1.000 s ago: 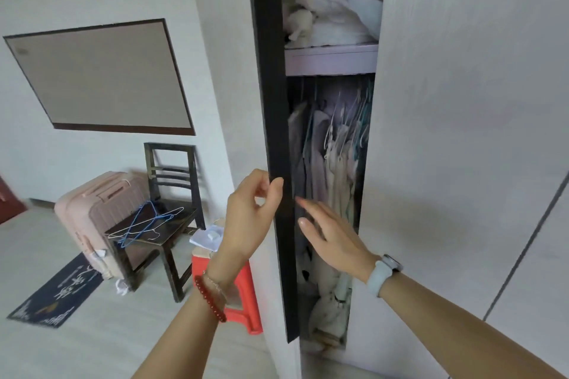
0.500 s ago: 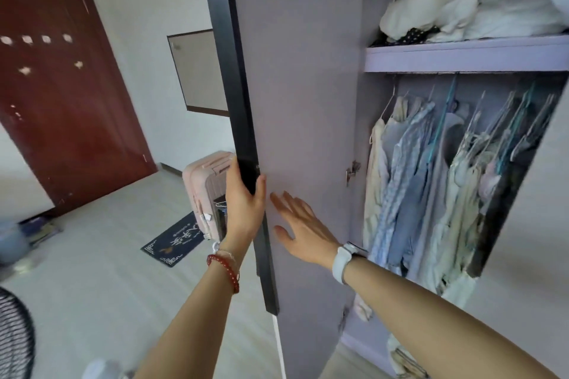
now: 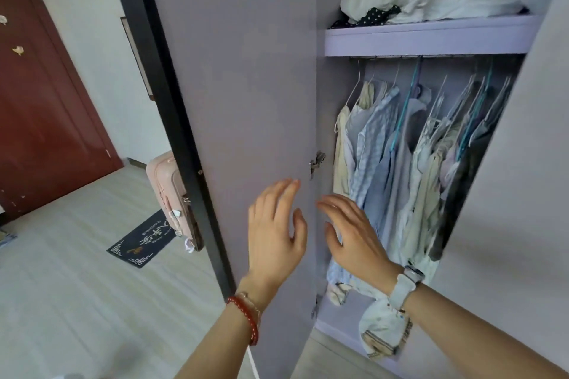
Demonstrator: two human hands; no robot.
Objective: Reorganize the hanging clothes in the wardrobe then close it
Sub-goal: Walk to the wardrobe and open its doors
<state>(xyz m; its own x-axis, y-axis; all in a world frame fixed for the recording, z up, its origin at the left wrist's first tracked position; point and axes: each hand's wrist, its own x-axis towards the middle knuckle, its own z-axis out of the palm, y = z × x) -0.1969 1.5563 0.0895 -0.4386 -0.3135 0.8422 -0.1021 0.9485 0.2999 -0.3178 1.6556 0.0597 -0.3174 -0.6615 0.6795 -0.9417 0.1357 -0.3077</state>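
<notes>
— Reaching in with both hands empty: left hand (image 3: pixel 275 234) and right hand (image 3: pixel 354 237), fingers spread, hover before the open door (image 3: pixel 240 101); the clothes (image 3: pixel 409 157) hang at two o'clock.

— Risk?

— Tight-packed hangers could snag and drop a shirt. The rail's right end is hidden behind the other door.

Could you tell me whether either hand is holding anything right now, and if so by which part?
Nothing is held. The left hand and right hand are both open with fingers spread, in front of the open wardrobe door, gripping nothing.
</notes>
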